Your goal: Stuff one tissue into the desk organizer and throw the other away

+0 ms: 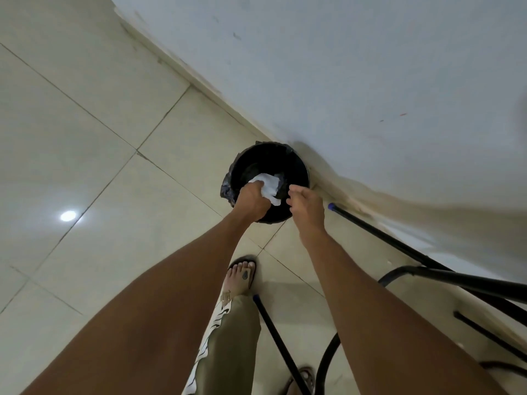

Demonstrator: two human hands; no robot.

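Left hand [252, 199] fingers clamped on a white tissue [268, 185], which hangs from the fingertips over the mouth of the black bin [296, 163]; the bin stands on the tiled floor [85, 138] against the wall [342, 67]. Right hand [306, 206] just beside the tissue, fingers loosely curled and slightly apart, holding nothing; black chair legs [399, 246] lie beyond its wrist.
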